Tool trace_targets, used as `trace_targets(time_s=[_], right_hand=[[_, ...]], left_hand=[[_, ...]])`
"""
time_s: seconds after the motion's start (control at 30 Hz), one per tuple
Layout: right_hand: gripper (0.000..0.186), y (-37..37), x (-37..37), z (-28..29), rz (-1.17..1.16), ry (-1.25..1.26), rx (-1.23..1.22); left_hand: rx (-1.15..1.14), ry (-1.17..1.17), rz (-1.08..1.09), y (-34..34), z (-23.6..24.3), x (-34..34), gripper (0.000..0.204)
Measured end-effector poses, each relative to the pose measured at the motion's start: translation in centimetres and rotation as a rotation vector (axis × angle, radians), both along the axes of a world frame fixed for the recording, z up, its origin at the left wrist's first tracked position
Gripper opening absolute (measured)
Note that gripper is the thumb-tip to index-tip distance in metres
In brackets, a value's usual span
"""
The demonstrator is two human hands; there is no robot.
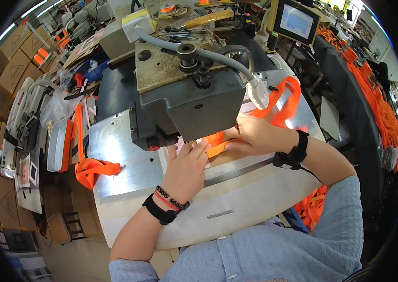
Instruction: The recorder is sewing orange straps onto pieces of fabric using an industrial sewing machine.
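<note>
Beneath the dark head (pixel 199 103) of what looks like an industrial sewing machine lies an orange webbing strap (pixel 216 149). My right hand (pixel 255 135) has closed on the strap, thumb and fingers pinching it; part of its fingers are hidden by the machine head. My left hand (pixel 185 164) lies with fingers stretched out on the work surface, its fingertips touching the strap's left end. A pale flat plate with a brown area lies under the strap. Beyond my right wrist, a loose orange loop (pixel 290 101) rises, smeared by motion.
A metal table plate (pixel 114 155) spreads around the machine, with a white rounded front edge (pixel 227 211). More orange strap (pixel 93 171) hangs over the left side near a white tray (pixel 59 145). A screen (pixel 295 21) stands back right. Orange straps (pixel 368 103) pile along the right.
</note>
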State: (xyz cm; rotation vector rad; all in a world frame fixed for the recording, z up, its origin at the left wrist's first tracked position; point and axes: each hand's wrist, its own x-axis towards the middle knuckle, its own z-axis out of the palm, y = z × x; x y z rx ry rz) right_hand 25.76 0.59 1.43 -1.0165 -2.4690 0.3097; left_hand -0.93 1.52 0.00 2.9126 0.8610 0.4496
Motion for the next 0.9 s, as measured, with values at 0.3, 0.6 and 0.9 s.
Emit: trace_targets(time_s=[0.3, 0.6, 0.9], right_hand=[[0.040, 1.1, -2.1, 2.9, -0.320, 0.021, -0.611], [0.042, 1.7, -1.8, -0.5, -0.278, 0.194, -0.401], [0.025, 2.4, -1.8, -0.1, -0.229, 0.220, -0.387]], left_hand=[[-0.028, 0.036, 0.019, -0.1, 0.3, 0.2, 0.047], [-0.049, 0.095, 0.063, -0.3, 0.9, 0.4, 0.055], [-0.098, 0.134, 0.080, -0.4, 1.5, 0.3, 0.059]])
